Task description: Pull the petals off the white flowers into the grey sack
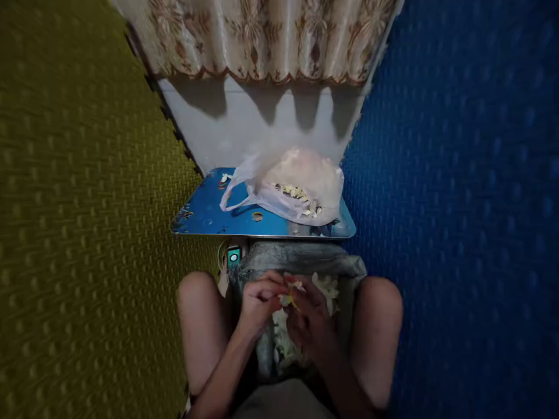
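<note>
Just above a heap of pale flowers [286, 343], close in front of the body, the left grip [261, 299] and the right grip [309, 314] met over a small white-and-yellow flower [286, 300]. The left grip was closed to a pinch, thumb and forefinger drawn together at the flower's near side, the other fingers curled above. The right grip was bent inward from the opposite side, its fingertips brought in on the same flower, though shadow hid just how tightly they pressed. The heap lay directly below both grips and partly behind the right one, with more white blooms [326, 288] showing just beyond that hand. Around the heap ran grey plastic [297, 253], its thick folded edge standing beyond the grips. To the left of the left grip rose the left knee [196, 288], and to the right of the right grip the right knee [385, 294]. Ahead and a little left of the left grip was a device with a lit teal screen [233, 256]. Farther ahead of both grips stood a blue tabletop [207, 209], bearing a slumped, translucent plastic bag [327, 180] with cream petals [292, 192] gathered at its opening.
</note>
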`<action>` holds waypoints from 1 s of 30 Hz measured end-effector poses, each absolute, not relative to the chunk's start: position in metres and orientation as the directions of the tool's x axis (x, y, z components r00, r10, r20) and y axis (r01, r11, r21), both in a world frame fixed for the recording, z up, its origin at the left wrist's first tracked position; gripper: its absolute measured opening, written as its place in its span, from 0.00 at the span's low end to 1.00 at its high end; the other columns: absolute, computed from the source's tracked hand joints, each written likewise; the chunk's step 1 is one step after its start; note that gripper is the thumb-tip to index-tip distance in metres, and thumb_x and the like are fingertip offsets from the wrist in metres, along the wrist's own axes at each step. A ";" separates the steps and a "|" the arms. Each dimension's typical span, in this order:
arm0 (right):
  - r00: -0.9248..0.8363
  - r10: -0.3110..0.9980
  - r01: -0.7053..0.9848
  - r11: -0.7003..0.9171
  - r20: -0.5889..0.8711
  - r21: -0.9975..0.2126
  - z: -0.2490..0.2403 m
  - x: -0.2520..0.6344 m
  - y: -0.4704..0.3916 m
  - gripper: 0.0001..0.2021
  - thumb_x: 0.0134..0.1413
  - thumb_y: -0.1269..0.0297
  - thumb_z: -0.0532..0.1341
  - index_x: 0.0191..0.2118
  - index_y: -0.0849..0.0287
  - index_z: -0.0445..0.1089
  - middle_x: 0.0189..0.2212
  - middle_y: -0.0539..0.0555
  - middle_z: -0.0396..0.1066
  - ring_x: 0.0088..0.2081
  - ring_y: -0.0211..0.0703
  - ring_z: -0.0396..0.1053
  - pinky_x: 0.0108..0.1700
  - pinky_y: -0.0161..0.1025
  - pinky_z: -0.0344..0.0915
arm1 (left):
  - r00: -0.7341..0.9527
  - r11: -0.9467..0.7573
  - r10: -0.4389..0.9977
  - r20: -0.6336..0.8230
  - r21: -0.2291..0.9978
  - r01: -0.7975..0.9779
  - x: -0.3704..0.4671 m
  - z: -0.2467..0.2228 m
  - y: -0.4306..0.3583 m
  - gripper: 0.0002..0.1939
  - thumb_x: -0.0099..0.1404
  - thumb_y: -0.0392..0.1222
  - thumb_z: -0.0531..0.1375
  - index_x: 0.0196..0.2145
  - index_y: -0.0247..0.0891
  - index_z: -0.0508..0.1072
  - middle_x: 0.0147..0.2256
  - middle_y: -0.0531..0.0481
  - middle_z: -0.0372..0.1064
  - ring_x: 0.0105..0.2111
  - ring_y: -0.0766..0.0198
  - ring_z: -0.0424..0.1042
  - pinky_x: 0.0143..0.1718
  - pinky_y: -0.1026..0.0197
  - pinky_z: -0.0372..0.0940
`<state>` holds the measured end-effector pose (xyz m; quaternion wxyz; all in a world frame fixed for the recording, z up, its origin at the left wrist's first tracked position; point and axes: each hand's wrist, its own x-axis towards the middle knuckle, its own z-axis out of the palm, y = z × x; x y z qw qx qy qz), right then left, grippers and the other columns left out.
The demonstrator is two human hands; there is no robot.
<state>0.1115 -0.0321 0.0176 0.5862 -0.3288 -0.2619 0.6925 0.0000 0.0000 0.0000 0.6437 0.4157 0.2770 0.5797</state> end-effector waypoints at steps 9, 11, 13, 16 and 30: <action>-0.146 0.981 -0.585 -0.188 -0.126 -0.789 0.006 0.130 -0.029 0.24 0.44 0.47 0.64 0.44 0.57 0.72 0.13 0.44 0.59 0.12 0.30 0.53 0.15 0.30 0.62 | 0.239 0.180 0.969 -0.061 0.836 -0.519 0.004 0.016 -0.005 0.05 0.47 0.32 0.68 0.24 0.36 0.77 0.31 0.51 0.67 0.30 0.68 0.69 0.31 0.68 0.65; -0.222 0.971 -0.579 -0.206 -0.091 -0.788 0.004 0.137 -0.030 0.33 0.35 0.43 0.66 0.48 0.56 0.70 0.16 0.46 0.64 0.14 0.32 0.58 0.20 0.36 0.68 | 0.242 0.206 0.966 -0.087 0.824 -0.527 0.002 0.019 -0.006 0.05 0.46 0.33 0.68 0.23 0.36 0.77 0.30 0.51 0.68 0.30 0.68 0.69 0.31 0.68 0.65; -0.260 0.964 -0.585 -0.208 -0.062 -0.784 0.002 0.139 -0.031 0.34 0.32 0.43 0.67 0.49 0.53 0.69 0.18 0.46 0.67 0.15 0.32 0.61 0.24 0.38 0.71 | 0.250 0.220 0.963 -0.096 0.817 -0.533 -0.001 0.023 -0.006 0.05 0.45 0.33 0.69 0.22 0.36 0.77 0.30 0.50 0.68 0.31 0.67 0.69 0.31 0.68 0.65; -0.255 0.966 -0.602 -0.189 -0.038 -0.776 0.003 0.137 -0.031 0.29 0.34 0.46 0.68 0.45 0.50 0.72 0.18 0.46 0.68 0.15 0.32 0.64 0.24 0.35 0.71 | 0.261 0.226 0.961 -0.095 0.813 -0.537 -0.004 0.029 -0.005 0.07 0.42 0.33 0.71 0.21 0.36 0.77 0.30 0.50 0.68 0.31 0.66 0.69 0.31 0.68 0.65; -0.134 0.990 -0.585 -0.044 0.042 -0.810 0.005 0.121 -0.040 0.10 0.40 0.58 0.69 0.31 0.53 0.74 0.14 0.45 0.71 0.14 0.38 0.70 0.17 0.30 0.66 | 0.231 0.255 0.960 -0.159 0.838 -0.482 -0.010 0.040 -0.013 0.10 0.39 0.29 0.71 0.22 0.35 0.77 0.21 0.52 0.70 0.22 0.70 0.69 0.23 0.71 0.64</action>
